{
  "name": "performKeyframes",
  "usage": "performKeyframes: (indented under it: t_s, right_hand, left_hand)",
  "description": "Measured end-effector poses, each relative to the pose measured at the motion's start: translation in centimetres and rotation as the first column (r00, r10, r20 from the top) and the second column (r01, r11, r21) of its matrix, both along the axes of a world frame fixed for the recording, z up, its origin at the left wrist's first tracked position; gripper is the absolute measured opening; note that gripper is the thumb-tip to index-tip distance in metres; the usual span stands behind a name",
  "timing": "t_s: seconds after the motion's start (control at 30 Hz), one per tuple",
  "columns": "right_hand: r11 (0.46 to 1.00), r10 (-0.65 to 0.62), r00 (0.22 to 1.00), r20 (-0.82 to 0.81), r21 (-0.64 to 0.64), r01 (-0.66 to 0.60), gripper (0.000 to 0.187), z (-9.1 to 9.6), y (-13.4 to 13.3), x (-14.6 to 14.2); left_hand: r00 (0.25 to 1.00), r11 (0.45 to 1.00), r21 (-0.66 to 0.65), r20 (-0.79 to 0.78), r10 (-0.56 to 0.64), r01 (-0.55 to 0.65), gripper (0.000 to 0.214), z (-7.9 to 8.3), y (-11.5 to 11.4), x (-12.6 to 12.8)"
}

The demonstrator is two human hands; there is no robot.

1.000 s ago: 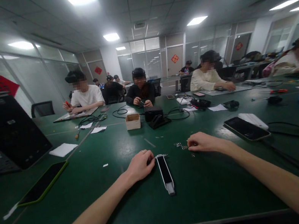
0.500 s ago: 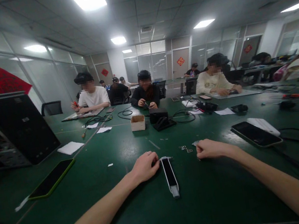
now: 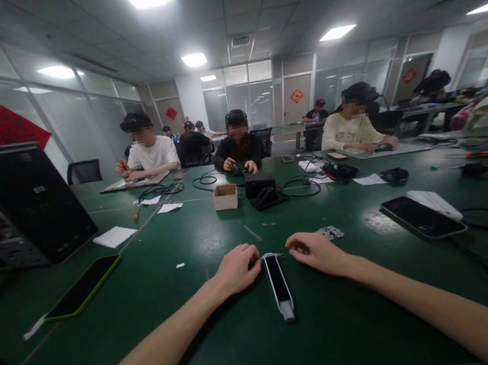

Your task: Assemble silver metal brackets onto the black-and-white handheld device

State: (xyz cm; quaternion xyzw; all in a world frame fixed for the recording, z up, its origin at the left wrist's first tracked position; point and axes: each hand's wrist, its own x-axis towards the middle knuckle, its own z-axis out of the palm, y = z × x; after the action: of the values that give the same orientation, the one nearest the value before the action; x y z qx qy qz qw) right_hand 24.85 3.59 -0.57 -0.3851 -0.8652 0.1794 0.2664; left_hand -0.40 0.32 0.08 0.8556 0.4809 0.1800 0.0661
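Note:
A narrow black strip in a white frame lies lengthwise on the green table, its grey end towards me. A thin metal piece crosses its far end. My left hand rests at that end, fingertips curled against it and closed there. My right hand is on the strip's other side, fingers curled towards the metal piece. Whether those fingers hold anything tiny is hidden. Just beyond it sits a small cluster of metal parts. The small rings seen earlier are hidden or gone from view.
A dark phone lies to my right, and a green-edged phone to my left. Farther on are a cardboard box, a black device, cables, papers and seated co-workers. A computer case stands at left.
My right hand has moved left, closer to the strip's far end, and now covers the spot where the small rings lay. My left hand has stayed nearly still. The view has shifted slightly.

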Motion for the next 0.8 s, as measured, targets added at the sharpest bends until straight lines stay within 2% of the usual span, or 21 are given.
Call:
performKeyframes:
  t_s: [0.2,0.33,0.57,0.8]
  right_hand:
    - [1.0,0.019,1.0,-0.015,0.007,-0.019,0.019,-0.3,-0.7,-1.4]
    - [0.998,0.047,0.999,-0.01,-0.032,-0.048,0.019,-0.4,-0.8,-1.6]
    - [0.997,0.012,0.999,-0.05,-0.075,-0.016,0.023,-0.8,-0.6,-1.6]
    - [0.995,0.032,0.998,-0.059,-0.093,-0.037,0.018,-0.7,-0.6,-1.5]
  left_hand:
    - [1.0,1.0,0.018,0.001,0.001,-0.001,0.011,0.0,-0.1,0.1]
    - [1.0,1.0,0.012,-0.004,0.007,-0.007,0.011,0.0,-0.1,0.1]
    - [1.0,1.0,0.015,-0.01,0.007,-0.006,0.01,0.1,-0.1,0.1]
    - [1.0,1.0,-0.003,0.004,0.006,-0.006,0.011,-0.1,0.0,0.0]
